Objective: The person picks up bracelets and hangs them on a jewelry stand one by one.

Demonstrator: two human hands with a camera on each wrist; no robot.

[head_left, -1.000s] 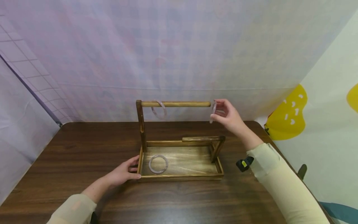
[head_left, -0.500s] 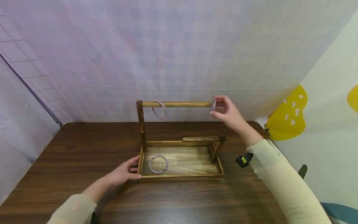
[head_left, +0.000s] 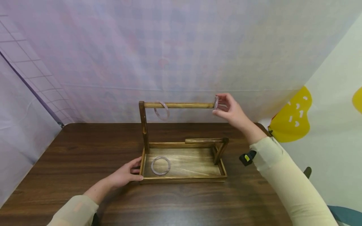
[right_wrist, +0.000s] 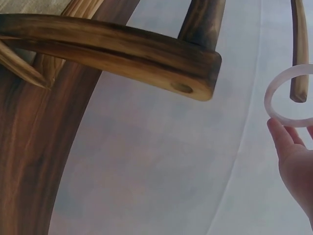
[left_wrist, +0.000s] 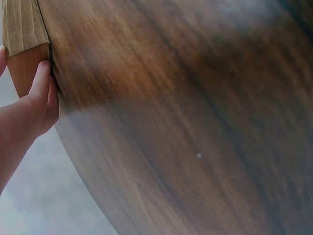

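Note:
A wooden bangle stand (head_left: 181, 180) has a shallow tray, a tall bar (head_left: 189, 105) and a lower bar (head_left: 199, 140). My left hand (head_left: 121, 175) grips the tray's left end, thumb at the front corner and fingers along the side. Up at the tall bar's free right end, my right hand (head_left: 232, 110) pinches a pale lilac bangle (head_left: 216, 103) between thumb and fingers. In the right wrist view the bar's tip shows inside that bangle's ring (right_wrist: 270, 95). A second bangle (head_left: 167, 110) hangs on the tall bar near its post. The third bangle (head_left: 152, 168) lies flat in the tray.
The stand rests on a dark wood-grain table (head_left: 99, 144). A pale checked curtain (head_left: 181, 56) hangs behind the far edge. A yellow printed shape (head_left: 294, 119) is on the cloth at right.
My right hand has raised its bangle slightly, from just below and beside the tall bar's tip to level with it. The left hand and the other bangles have stayed put.

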